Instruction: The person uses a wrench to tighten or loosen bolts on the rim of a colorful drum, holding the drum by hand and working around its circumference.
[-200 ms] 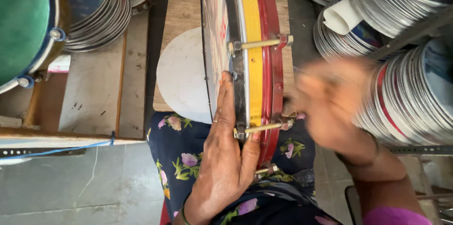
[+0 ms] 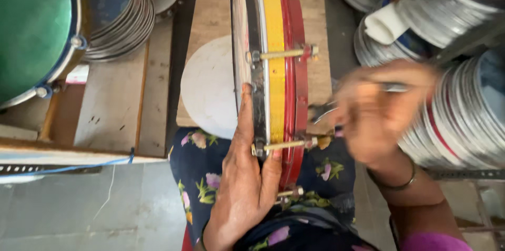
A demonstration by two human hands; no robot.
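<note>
Drum: red-and-yellow frame drum [image 2: 276, 72] stands on edge on the wooden bench [image 2: 210, 9], running from 12 o'clock down to the lap.
Left hand: left hand [image 2: 244, 177] flat against the drum's near rim at 6 o'clock, fingers and thumb clamped on it.
Right hand: right hand [image 2: 376, 109] at 3 o'clock, blurred; closed round a thin metal tool, apparently.
Change: since a moment ago the right hand has lifted slightly away from the lower tension bolt [image 2: 286, 144]; the tightening stroke seems mid-swing.
Containers: none; stacked metal hoops [image 2: 463, 119] at 3 o'clock, more hoops [image 2: 121, 19] at 10 o'clock.

The red-and-yellow frame drum [image 2: 276, 72] stands on edge on the wooden counter [image 2: 210, 14]; the white round disc [image 2: 210, 88] lies left of it, stacked metal rims [image 2: 463, 119] right.
</note>
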